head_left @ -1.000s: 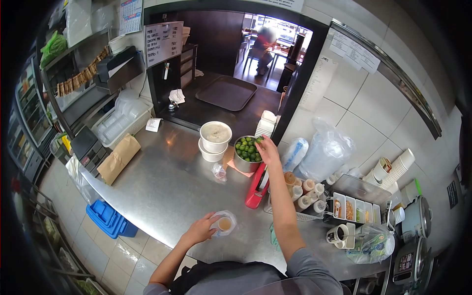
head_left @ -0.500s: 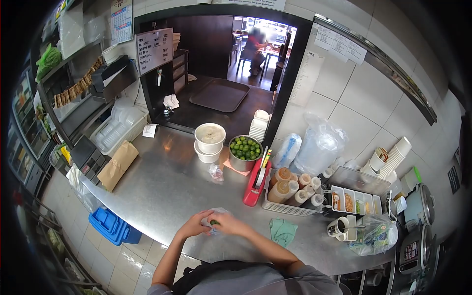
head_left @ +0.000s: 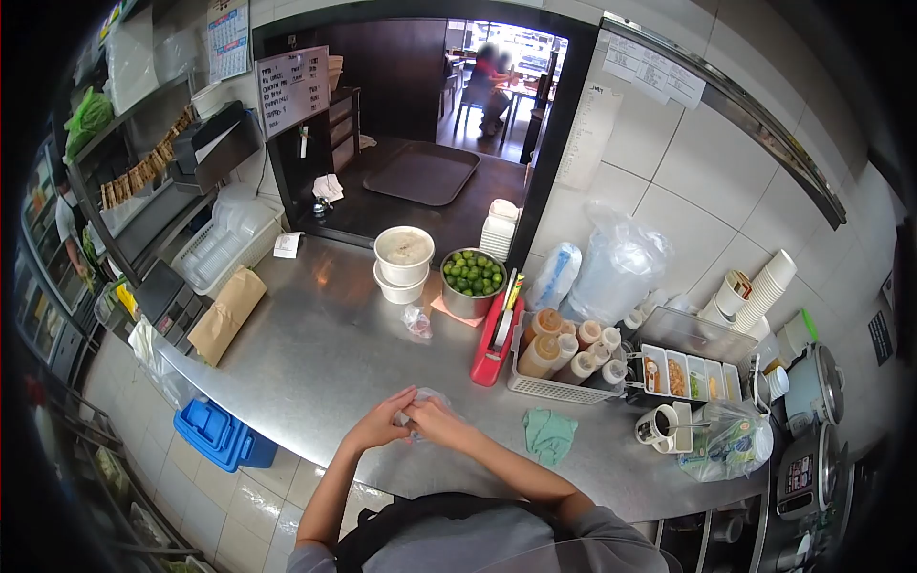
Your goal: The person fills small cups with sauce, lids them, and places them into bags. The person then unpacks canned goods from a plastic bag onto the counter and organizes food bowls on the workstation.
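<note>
Along the near edge of the broad, shiny stainless-steel counter [head_left: 315, 353], the person's bare left hand [head_left: 383, 421] and bare right hand [head_left: 436, 421] meet over a thin, translucent plastic bag [head_left: 437, 393]. It looks light, limp and slippery, probably best held by its gathered rim. The bag lies beneath and between both hands, partly showing beyond the right; whether either grasps it or merely touches it, one cannot tell.

I'm in a restaurant kitchen: squeeze bottles [head_left: 542, 355], stacked paper cups [head_left: 767, 294] and a cooker [head_left: 804, 468] on my steel tabletop [head_left: 306, 372], and a serving hatch [head_left: 561, 143] opening onto a seated person [head_left: 487, 93].
</note>
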Tool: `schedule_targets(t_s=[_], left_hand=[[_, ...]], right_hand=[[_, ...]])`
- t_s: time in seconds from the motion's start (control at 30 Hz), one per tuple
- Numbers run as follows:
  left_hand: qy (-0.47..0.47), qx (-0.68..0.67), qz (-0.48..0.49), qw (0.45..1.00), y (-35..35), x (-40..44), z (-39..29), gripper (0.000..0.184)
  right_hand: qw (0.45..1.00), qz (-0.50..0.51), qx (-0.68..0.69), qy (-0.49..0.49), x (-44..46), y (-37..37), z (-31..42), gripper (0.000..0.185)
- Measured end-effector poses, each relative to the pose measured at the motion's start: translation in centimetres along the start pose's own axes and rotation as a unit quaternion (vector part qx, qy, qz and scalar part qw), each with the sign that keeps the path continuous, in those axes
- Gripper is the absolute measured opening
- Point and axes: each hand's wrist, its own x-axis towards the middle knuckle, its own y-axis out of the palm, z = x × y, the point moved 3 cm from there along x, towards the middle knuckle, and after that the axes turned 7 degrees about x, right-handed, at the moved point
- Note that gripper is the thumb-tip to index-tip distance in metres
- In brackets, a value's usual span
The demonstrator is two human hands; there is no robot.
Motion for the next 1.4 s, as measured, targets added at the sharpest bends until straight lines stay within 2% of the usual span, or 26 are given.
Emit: schedule_targets(t_s=[0.07,0.17,0.27,0.37,0.57,0.87,0.97,1.07,1.1,1.17,1.2,1.27,1.37,1.4], left_hand=[[0.015,-0.005,-0.005,1.000,0.1,0.1,-0.5,0.078],[0.044,-0.027,0.000,0.999,0.9,0.9,-0.8,0.080],[0.047,-0.023,0.024,0.998,1.3,1.5,-0.7,0.080],[0.031,-0.067,0.027,0.997,1.1,1.4,-1.5,0.079],[0.027,-0.084,0.028,0.996,1.1,1.2,-1.1,0.078],[0.037,-0.090,0.030,0.995,1.9,1.8,-1.1,0.073],[0.057,-0.140,0.013,0.988,1.7,1.8,-0.1,0.070],[0.040,-0.260,0.049,0.963,0.6,1.3,0.5,0.082],[0.065,-0.234,0.022,0.970,0.1,1.1,1.5,0.088],[0.109,-0.187,-0.035,0.976,-0.2,0.9,4.2,0.101],[0.120,-0.075,-0.064,0.988,0.7,1.0,5.2,0.105],[0.135,0.150,-0.123,0.972,2.0,1.5,6.7,0.114],[0.174,-0.052,-0.066,0.981,4.7,3.4,5.3,0.102],[0.162,-0.055,-0.079,0.982,5.2,3.7,5.5,0.097]], right_hand=[[0.997,-0.043,-0.059,0.001,-0.2,-0.5,-0.2,0.015],[0.983,0.036,-0.167,0.068,-0.6,-2.2,0.0,0.013],[0.968,0.075,-0.205,0.125,-0.6,-4.6,1.3,0.013],[0.969,0.056,-0.220,0.102,-0.5,-4.4,0.0,0.010],[0.972,0.059,-0.197,0.118,-0.6,-4.6,-0.4,0.008],[0.945,0.142,-0.239,0.173,-1.4,-5.5,-1.2,0.012],[0.960,0.067,-0.240,0.131,-1.1,-5.8,-0.7,0.015],[0.964,-0.063,-0.246,0.078,-1.3,-7.2,0.4,0.015],[0.966,-0.031,-0.218,0.134,-1.6,-7.1,-0.2,0.014],[0.958,0.038,-0.147,0.244,-2.3,-6.1,-1.8,0.025],[0.957,0.078,-0.130,0.247,-2.5,-5.8,-2.8,0.028],[0.969,0.035,-0.090,0.229,-2.2,-6.0,-2.3,0.029],[0.977,0.002,-0.060,0.205,-1.3,-6.4,-1.0,0.027],[0.979,-0.004,-0.055,0.198,-1.1,-6.7,-0.5,0.026]])
